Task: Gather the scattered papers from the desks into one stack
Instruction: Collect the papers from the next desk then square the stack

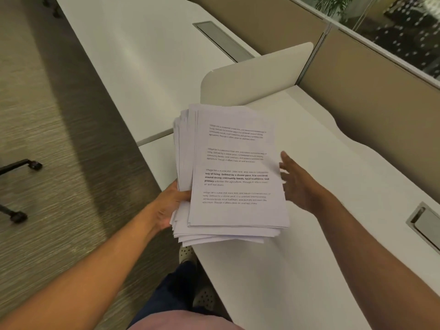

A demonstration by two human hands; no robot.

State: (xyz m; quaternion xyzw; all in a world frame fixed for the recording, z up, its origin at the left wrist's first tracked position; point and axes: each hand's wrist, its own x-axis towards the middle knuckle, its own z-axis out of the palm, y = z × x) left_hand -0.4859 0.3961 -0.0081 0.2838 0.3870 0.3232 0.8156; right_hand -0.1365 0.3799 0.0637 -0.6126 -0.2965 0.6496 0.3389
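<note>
A thick, loosely squared stack of white printed papers (234,172) is held over the near edge of a white desk (321,234). My left hand (170,206) grips the stack at its lower left corner, thumb on top. Just right of the stack's right edge, my right hand (297,184) hovers with fingers spread and nothing in it. The top sheet shows several short paragraphs of text, one partly bold.
A second white desk (142,55) runs away at upper left, split from the near one by a rounded beige divider (257,77). Tan partition panels (371,96) line the right. Grey cable hatches (426,225) sit in both desks. Chair casters (35,165) stand on the carpet at left.
</note>
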